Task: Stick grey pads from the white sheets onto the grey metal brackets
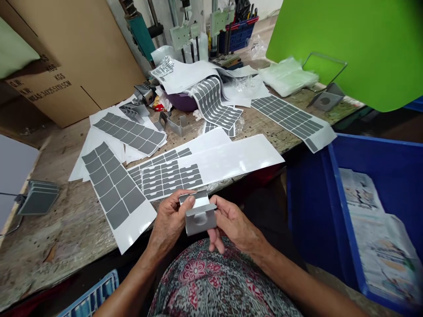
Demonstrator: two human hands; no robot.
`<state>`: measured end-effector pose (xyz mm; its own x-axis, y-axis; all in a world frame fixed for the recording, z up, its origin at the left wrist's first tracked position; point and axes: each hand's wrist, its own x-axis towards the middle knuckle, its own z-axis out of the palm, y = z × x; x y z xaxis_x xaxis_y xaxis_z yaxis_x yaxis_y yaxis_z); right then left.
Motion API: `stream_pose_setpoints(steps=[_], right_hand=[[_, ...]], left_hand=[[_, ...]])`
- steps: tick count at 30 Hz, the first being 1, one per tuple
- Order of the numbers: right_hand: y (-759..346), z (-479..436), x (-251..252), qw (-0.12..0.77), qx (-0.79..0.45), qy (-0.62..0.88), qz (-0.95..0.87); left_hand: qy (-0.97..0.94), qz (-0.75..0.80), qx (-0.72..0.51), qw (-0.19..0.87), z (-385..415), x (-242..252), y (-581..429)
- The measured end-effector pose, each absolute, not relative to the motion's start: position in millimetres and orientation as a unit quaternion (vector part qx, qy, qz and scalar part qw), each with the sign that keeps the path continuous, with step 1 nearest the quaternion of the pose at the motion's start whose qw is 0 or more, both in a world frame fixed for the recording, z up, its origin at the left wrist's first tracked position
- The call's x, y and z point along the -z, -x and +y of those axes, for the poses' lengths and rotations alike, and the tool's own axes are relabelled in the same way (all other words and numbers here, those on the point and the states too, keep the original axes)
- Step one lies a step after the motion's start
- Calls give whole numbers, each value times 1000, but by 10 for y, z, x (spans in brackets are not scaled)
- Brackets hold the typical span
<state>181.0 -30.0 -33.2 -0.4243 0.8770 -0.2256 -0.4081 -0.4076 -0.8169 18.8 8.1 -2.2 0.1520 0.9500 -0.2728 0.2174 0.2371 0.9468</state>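
Note:
A bent grey metal bracket (200, 220) with a rounded cutout is held over my lap, just off the table's front edge. My left hand (172, 215) grips its left side, thumb on the upper part. On its right side, my right hand (233, 222) pinches the edge between thumb and fingers, with the lower fingers partly curled beneath. Just beyond the hands lies a sheet of notched grey stickers (170, 178) on white backing. To the left, a sheet of larger grey rectangular stickers (114, 185) overhangs the edge.
More sticker sheets (291, 116) and loose metal brackets (176, 125) lie across the worn wooden table (62, 237). Behind stand a purple bowl (181, 102) under papers, presses (142, 35) and a cardboard box (72, 53). At right is a blue bin (346, 246) below a green board (350, 48).

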Motion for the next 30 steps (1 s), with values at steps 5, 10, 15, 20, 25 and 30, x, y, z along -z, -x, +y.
stream_pose_setpoints(steps=[5, 10, 15, 20, 25, 30], right_hand=[[-1857, -358, 194, 349, -772, 366, -385], [-1829, -427, 171, 314, -745, 403, -429], [-1776, -505, 126, 258, -740, 424, -454], [-1723, -550, 149, 245, -761, 403, -446], [-1703, -521, 197, 282, -816, 349, -366], [-1707, -486, 220, 293, -838, 325, -326]], left_hand=[[-659, 524, -236, 485, 165, -130, -49], [-805, 449, -171, 348, 198, -167, 41], [-905, 359, -116, 196, 216, -120, 53], [-933, 310, -139, 121, 224, -49, 49], [-830, 422, -155, 331, 178, -2, 84], [-693, 502, -164, 491, 143, -5, 123]])
